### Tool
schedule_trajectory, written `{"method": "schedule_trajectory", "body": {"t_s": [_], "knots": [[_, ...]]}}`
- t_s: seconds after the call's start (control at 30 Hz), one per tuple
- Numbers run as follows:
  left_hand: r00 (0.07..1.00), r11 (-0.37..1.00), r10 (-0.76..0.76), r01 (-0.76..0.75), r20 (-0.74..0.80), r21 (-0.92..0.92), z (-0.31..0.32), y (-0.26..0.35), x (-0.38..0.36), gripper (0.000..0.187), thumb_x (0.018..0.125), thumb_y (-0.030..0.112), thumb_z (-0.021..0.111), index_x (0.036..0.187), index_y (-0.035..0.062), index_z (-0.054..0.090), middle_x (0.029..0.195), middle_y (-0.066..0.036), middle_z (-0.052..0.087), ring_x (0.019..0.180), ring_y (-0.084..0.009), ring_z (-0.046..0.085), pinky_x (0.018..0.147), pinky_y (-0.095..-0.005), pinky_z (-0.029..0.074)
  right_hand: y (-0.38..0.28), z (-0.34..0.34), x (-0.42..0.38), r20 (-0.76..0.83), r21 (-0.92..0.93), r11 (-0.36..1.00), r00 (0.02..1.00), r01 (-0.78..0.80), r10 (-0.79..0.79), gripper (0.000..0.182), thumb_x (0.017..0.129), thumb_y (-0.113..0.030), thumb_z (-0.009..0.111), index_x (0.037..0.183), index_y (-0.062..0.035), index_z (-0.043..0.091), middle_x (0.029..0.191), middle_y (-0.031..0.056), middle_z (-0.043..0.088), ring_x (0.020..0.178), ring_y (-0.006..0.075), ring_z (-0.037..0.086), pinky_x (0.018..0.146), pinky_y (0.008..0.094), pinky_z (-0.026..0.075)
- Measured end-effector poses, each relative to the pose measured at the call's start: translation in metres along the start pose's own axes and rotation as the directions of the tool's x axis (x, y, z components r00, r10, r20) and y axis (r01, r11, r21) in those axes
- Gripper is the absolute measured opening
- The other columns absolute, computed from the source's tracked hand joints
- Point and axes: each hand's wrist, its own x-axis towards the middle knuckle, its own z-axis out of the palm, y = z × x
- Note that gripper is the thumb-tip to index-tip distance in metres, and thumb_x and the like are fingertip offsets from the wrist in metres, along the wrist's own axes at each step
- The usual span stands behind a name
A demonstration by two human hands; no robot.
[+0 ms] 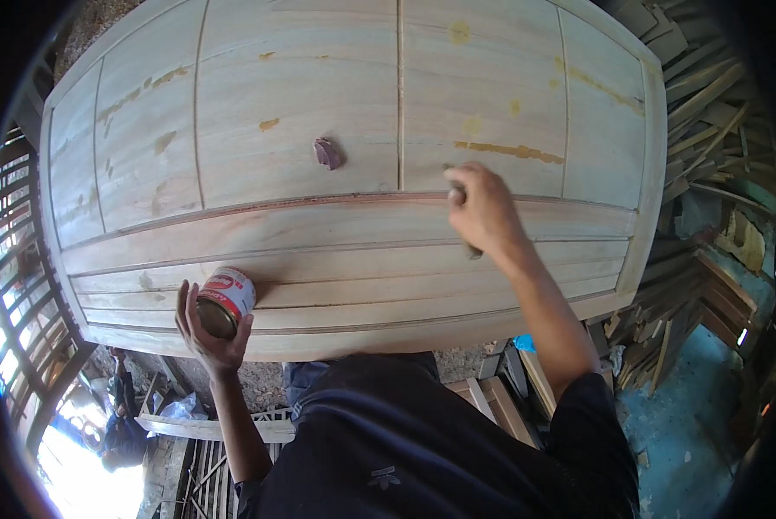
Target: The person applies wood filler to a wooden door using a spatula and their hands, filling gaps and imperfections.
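Observation:
A large unfinished wooden door (336, 104) with grooved panels lies flat in front of me, marked with yellowish filler patches. My left hand (206, 333) grips a small red-and-white tin (225, 301), tilted with its open mouth toward me, at the door's near edge. My right hand (483, 208) is closed around a thin tool (473, 251) whose tip presses on the door near a horizontal groove. A small purplish lump (327, 153) rests on the middle panel.
Stacks of wooden offcuts and slats (708, 112) pile up on the right beside a blue floor (691, 432). Wooden frames (492, 398) lie beneath the door. At the left stands a slatted railing (16, 259), and another person (124, 424) crouches below it.

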Motion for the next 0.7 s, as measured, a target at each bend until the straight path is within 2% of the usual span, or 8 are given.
{"method": "schedule_trajectory", "body": {"t_s": [0.1,0.17,0.23,0.3,0.37,0.4,0.47,0.7], "knots": [[1.000,1.000,0.001,-0.001,-0.006,-0.010,-0.001,0.000,0.000,0.095,0.069,0.040,0.089,0.148,0.0022,0.050,0.152,-0.026,0.049,0.137,-0.0463,0.048,0.111,-0.0575,0.041,0.016,0.004,0.018,-0.277,-0.046,0.999,0.961,-0.009,-0.004,0.026,0.089,0.000,0.064,0.114,0.0041,0.070,0.118,0.0209,0.068,0.111,0.0394,0.067,0.098,0.0471,0.054],[1.000,1.000,-0.001,0.001,-0.013,-0.023,-0.001,0.001,0.001,0.094,0.068,0.037,0.090,0.146,0.0016,0.051,0.150,-0.026,0.050,0.135,-0.0469,0.049,0.111,-0.0571,0.042,0.009,0.015,0.007,-0.276,-0.036,0.999,0.961,0.023,-0.032,0.026,0.089,0.001,0.064,0.115,0.0044,0.070,0.120,0.0211,0.068,0.109,0.0401,0.067,0.098,0.0463,0.053],[1.000,1.000,0.001,-0.001,-0.017,-0.020,-0.002,0.002,0.002,0.093,0.068,0.037,0.090,0.145,0.0016,0.052,0.150,-0.026,0.050,0.134,-0.0469,0.050,0.111,-0.0568,0.042,-0.011,-0.003,-0.015,0.071,0.070,0.995,0.995,0.066,-0.071,0.028,0.089,0.003,0.063,0.116,0.0069,0.067,0.118,0.0207,0.068,0.110,0.0405,0.066,0.098,0.0456,0.053],[1.000,1.000,-0.004,0.004,-0.017,0.001,-0.004,0.005,0.002,0.094,0.067,0.039,0.091,0.145,0.0021,0.053,0.149,-0.025,0.051,0.134,-0.0466,0.050,0.110,-0.0560,0.042,-0.021,-0.008,-0.032,-0.025,0.126,0.965,0.973,0.232,-0.231,0.035,0.093,0.000,0.064,0.127,0.0045,0.066,0.111,0.0174,0.072,0.105,0.0321,0.071,0.089,0.0411,0.057],[0.999,1.000,0.020,-0.020,-0.041,0.018,-0.004,0.004,0.001,0.093,0.067,0.039,0.091,0.144,0.0030,0.053,0.149,-0.024,0.052,0.133,-0.0457,0.050,0.110,-0.0554,0.042,-0.042,-0.031,-0.044,0.252,0.611,0.776,0.968,-0.155,-0.005,0.038,0.098,-0.004,0.062,0.136,0.0045,0.062,0.105,0.0119,0.071,0.094,0.0199,0.073,0.076,0.0318,0.057],[0.998,0.999,0.026,-0.024,-0.059,0.027,-0.003,0.003,0.000,0.093,0.067,0.039,0.091,0.144,0.0030,0.053,0.149,-0.024,0.052,0.133,-0.0457,0.050,0.110,-0.0554,0.042,-0.041,-0.030,-0.048,0.240,0.618,0.774,0.970,-0.135,-0.022,0.038,0.098,-0.004,0.062,0.136,0.0045,0.062,0.105,0.0119,0.071,0.094,0.0199,0.073,0.076,0.0318,0.057],[0.998,1.000,0.021,-0.020,-0.058,0.018,-0.003,0.003,0.000,0.094,0.066,0.039,0.092,0.144,0.0050,0.053,0.148,-0.023,0.052,0.133,-0.0445,0.051,0.110,-0.0550,0.042,-0.031,-0.019,-0.058,0.254,0.903,0.386,0.958,-0.187,-0.132,0.042,0.103,-0.008,0.061,0.142,0.0045,0.057,0.104,0.0089,0.069,0.088,0.0143,0.072,0.070,0.0275,0.057],[0.999,0.999,-0.006,0.008,0.051,-0.043,-0.024,0.011,-0.002,0.105,0.058,0.030,0.096,0.149,0.0083,0.048,0.151,-0.021,0.049,0.136,-0.0453,0.047,0.112,-0.0556,0.043,-0.040,0.002,-0.112,0.178,0.984,0.043,0.965,-0.172,-0.191,0.041,0.106,-0.011,0.057,0.144,0.0033,0.056,0.104,0.0075,0.069,0.084,0.0133,0.068,0.067,0.0252,0.054]]}}
